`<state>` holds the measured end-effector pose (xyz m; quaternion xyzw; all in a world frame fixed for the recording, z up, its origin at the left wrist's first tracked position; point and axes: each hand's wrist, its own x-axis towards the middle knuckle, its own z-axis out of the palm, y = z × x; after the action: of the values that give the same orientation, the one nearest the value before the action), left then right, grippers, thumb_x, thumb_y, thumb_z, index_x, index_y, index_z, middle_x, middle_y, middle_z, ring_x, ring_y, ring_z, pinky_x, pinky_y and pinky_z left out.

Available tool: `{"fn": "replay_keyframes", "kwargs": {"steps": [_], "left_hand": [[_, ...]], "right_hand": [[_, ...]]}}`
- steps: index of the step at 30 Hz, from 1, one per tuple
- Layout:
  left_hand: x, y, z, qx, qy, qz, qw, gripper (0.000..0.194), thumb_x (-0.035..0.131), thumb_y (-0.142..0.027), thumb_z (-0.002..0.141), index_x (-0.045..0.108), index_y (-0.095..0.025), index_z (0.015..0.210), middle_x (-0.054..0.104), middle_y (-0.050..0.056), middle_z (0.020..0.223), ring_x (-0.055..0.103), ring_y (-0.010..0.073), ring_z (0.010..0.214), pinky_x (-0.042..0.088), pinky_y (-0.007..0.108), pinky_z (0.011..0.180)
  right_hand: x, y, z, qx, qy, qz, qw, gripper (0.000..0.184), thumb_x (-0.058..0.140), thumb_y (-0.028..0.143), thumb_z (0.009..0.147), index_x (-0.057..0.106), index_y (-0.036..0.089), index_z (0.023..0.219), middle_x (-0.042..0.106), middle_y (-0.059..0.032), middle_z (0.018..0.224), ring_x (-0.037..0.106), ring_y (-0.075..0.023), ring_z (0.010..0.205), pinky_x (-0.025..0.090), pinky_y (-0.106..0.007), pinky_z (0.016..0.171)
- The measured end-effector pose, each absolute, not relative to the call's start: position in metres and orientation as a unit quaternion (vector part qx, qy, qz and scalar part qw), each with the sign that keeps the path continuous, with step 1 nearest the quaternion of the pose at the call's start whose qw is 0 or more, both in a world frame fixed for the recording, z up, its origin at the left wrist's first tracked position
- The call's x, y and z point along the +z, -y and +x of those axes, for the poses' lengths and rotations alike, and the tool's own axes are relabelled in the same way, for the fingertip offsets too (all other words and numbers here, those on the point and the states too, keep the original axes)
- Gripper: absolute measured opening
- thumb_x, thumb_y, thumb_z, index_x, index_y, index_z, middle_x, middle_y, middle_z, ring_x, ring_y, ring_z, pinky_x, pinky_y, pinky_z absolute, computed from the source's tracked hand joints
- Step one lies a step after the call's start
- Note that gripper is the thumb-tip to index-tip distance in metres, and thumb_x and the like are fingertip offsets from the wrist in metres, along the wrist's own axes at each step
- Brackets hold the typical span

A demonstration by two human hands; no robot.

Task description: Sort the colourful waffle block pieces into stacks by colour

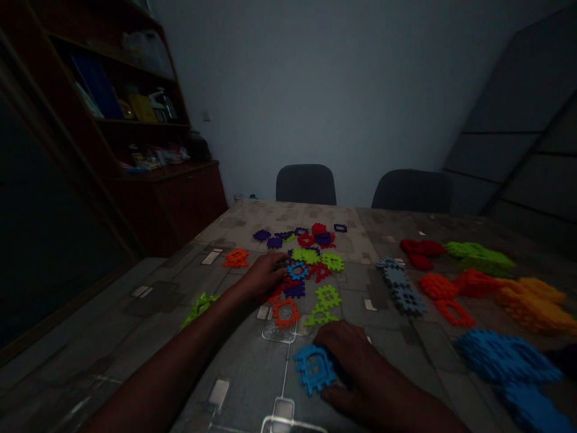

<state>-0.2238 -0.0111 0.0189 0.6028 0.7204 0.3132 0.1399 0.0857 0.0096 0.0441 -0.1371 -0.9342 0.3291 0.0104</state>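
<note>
Blue plastic tile (314,368) touches curled fingers (331,337) of the right hand (360,361), grip unclear

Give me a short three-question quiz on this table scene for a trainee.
1. True or false: the blue lattice piece lies next to the right hand.
2. Which hand reaches into the scattered heap of plastic pieces? A) left hand B) right hand C) neither
3. Fill in the colour: the see-through plastic piece lies just below a ring-shaped ____ piece.

Key: 1 true; 2 A; 3 orange.
</note>
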Motion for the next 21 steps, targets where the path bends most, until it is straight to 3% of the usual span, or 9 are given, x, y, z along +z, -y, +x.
{"fn": "replay_keyframes", "kwargs": {"steps": [5,11,16,21], "left_hand": [[0.02,0.012,-0.223,0.299,-0.723,0.609,0.131,0.028,0.07,-0.029,0.095,0.066,-0.015,0.119,0.069,0.008,0.119,0.066,0.0266,0.111,0.052,0.05,0.1],[0.02,0.01,-0.207,0.253,-0.749,0.607,0.086,0.047,0.079,-0.032,0.085,0.062,-0.016,0.127,0.066,0.012,0.126,0.062,0.031,0.117,0.048,0.051,0.102],[0.018,0.005,-0.192,0.23,-0.759,0.606,0.058,0.055,0.078,-0.032,0.084,0.058,-0.016,0.133,0.065,0.015,0.127,0.06,0.0322,0.118,0.046,0.048,0.103],[0.018,0.002,-0.188,0.235,-0.753,0.612,0.056,0.047,0.075,-0.028,0.082,0.063,-0.014,0.126,0.067,0.013,0.116,0.063,0.0303,0.107,0.049,0.041,0.094]], "right_hand": [[0.059,-0.036,0.109,0.288,0.935,-0.201,-0.04,0.036,0.062,0.019,0.075,0.062,0.022,0.111,0.06,-0.0095,0.121,0.053,-0.0285,0.113,0.043,-0.044,0.098],[0.055,-0.049,0.122,0.191,0.945,-0.252,-0.082,0.058,0.064,0.006,0.06,0.067,0.021,0.116,0.066,-0.0109,0.121,0.058,-0.0337,0.113,0.04,-0.055,0.101],[0.05,-0.047,0.136,0.223,0.938,-0.263,-0.037,0.06,0.07,0.016,0.072,0.064,0.028,0.131,0.064,-0.0114,0.132,0.056,-0.0369,0.121,0.043,-0.058,0.104],[0.043,-0.056,0.149,0.232,0.935,-0.27,-0.002,0.053,0.067,0.025,0.085,0.06,0.03,0.137,0.062,-0.0105,0.138,0.057,-0.0358,0.124,0.046,-0.056,0.104]]}}
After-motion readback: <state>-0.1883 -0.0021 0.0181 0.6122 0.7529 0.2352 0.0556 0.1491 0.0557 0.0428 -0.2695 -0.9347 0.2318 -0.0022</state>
